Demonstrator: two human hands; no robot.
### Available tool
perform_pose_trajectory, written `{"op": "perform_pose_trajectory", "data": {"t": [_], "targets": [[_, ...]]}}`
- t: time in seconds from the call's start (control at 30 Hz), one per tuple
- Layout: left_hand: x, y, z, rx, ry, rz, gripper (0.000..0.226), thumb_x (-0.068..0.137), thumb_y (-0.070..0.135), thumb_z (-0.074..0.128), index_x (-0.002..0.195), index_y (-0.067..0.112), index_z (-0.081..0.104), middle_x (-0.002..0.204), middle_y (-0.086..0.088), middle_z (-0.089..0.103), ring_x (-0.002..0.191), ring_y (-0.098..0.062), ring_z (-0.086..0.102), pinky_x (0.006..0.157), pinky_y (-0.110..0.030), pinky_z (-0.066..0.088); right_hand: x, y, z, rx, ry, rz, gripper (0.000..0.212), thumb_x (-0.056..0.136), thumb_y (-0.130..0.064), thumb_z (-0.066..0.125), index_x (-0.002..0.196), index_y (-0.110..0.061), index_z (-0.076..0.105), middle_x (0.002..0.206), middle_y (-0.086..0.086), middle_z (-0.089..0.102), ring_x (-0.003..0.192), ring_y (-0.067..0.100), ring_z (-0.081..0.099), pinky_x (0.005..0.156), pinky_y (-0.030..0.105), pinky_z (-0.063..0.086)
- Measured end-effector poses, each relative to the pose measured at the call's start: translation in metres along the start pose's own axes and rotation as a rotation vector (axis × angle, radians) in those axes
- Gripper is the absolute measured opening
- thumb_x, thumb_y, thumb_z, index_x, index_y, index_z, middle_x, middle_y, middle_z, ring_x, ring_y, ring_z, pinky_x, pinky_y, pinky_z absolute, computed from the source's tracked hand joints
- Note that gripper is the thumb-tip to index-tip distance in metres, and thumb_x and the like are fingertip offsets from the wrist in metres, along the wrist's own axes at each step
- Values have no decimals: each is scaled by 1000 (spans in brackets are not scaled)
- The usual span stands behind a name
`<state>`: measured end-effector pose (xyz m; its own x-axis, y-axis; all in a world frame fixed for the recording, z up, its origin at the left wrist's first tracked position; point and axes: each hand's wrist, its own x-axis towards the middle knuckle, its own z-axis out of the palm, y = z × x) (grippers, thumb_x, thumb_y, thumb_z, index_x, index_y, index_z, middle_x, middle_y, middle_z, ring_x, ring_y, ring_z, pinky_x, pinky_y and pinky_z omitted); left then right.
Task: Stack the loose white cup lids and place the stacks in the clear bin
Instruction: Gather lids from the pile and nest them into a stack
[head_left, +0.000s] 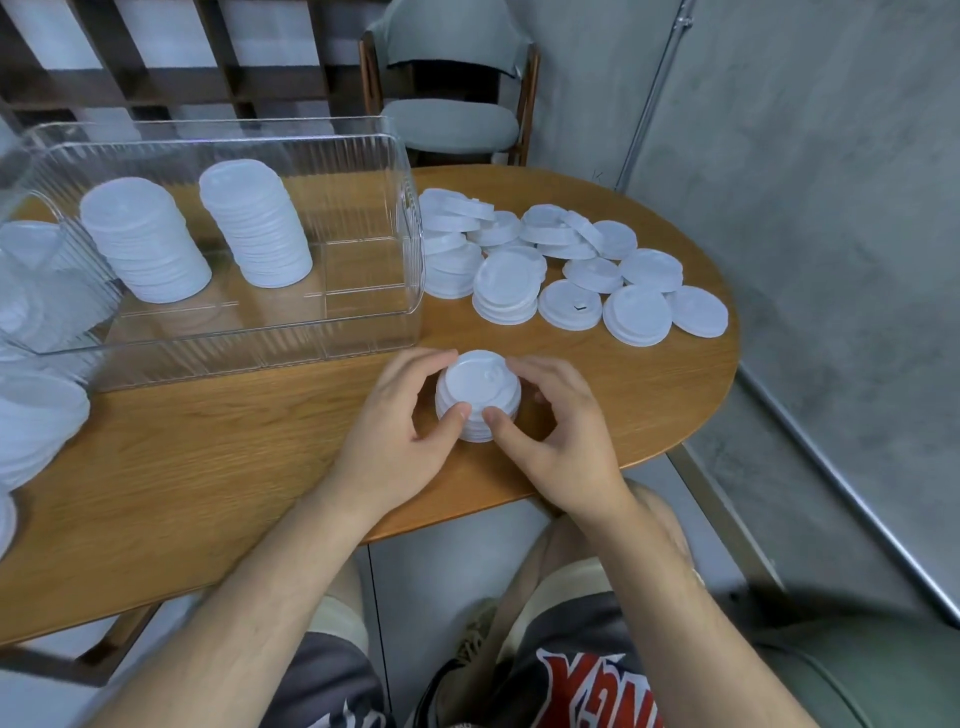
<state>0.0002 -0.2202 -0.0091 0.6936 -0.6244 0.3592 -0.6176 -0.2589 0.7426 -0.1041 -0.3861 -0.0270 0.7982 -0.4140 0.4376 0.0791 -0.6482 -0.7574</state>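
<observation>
Left hand (397, 421) / right hand (553, 423) grip lid stack (478, 397) | near table (223, 467) front edge

Two lid stacks (197, 239) in bin (260, 338); loose lids (571, 260) to its right.

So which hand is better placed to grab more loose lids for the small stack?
Right, probably. The loose lids lie beyond the right hand, while the left hand sits nearer the clear bin and could steady the small stack.

The left hand (397, 431) and right hand (558, 434) cup the lid stack (478, 387) between curled fingers.
</observation>
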Motion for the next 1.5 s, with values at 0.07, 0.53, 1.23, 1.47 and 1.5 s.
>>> {"op": "perform_pose_trajectory", "data": {"t": [0.07,0.53,1.23,1.47,1.5], "targets": [[1,-1,0,2,-13,-14,45,92,18,70,136,16,60,132,10,54,130,-3,48,113,-31,40,1,1,0,-4,-16,17,50,85,-35,77,129,-15,65,125,-4,60,122,16,56,99,40,49],[1,-1,0,20,-59,-66,45,91,17,72,135,19,61,128,15,53,123,5,47,107,-18,39,3,0,-2,-26,-93,71,55,81,-45,72,130,-20,65,124,-6,58,121,11,54,101,34,48],[106,20,36,150,-66,-135,51,103,26,53,149,8,43,153,-4,41,144,-21,32,116,-25,25,92,38,-8,-250,177,39,51,91,-35,69,138,-18,58,131,-5,60,122,13,46,104,28,38],[139,4,46,215,-105,-248,43,96,24,57,138,14,50,135,-7,55,130,-26,46,108,-39,41,102,49,-1,-396,132,2,59,88,-49,71,139,-21,56,140,-7,55,125,17,43,106,33,36],[140,3,46,220,-106,-251,40,96,23,58,134,13,53,131,-7,57,127,-26,48,104,-36,42,102,50,-1,-399,121,11,59,89,-50,70,139,-22,57,140,-7,55,125,17,43,106,34,36]]}}
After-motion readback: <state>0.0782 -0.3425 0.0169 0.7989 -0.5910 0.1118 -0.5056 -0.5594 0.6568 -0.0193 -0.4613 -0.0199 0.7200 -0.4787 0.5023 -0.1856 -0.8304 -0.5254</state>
